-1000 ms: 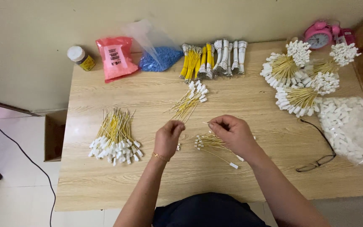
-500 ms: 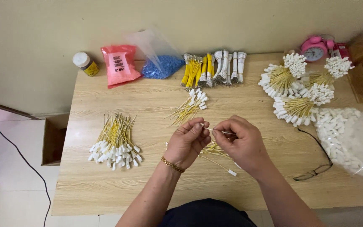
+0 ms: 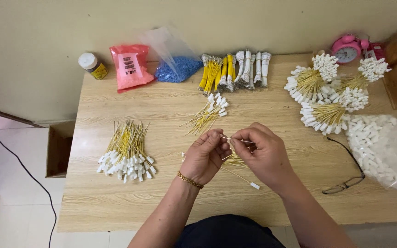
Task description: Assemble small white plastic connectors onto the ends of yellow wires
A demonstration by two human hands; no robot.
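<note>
My left hand (image 3: 205, 156) and my right hand (image 3: 262, 154) meet above the middle of the wooden table (image 3: 171, 202), fingertips pinched together on one thin yellow wire with a small white plug end (image 3: 226, 138). Under the hands lies a small loose bunch of yellow wires (image 3: 235, 160); one wire with a white plug (image 3: 254, 185) sticks out toward me. A pile of yellow wires with white plugs (image 3: 127, 154) lies to the left. A smaller bunch (image 3: 207, 114) lies just beyond the hands.
Along the back edge stand a small jar (image 3: 92, 65), a pink bag (image 3: 130, 66), a bag of blue bits (image 3: 176, 66) and bundled yellow and white wires (image 3: 233, 69). At right are tied wire bundles (image 3: 329, 92), a pink clock (image 3: 346, 49), a bag of white plugs (image 3: 382, 147), and glasses (image 3: 348, 177).
Both hands rose from the table and came together, now pinching a single wire between them. The camera view shifted slightly.
</note>
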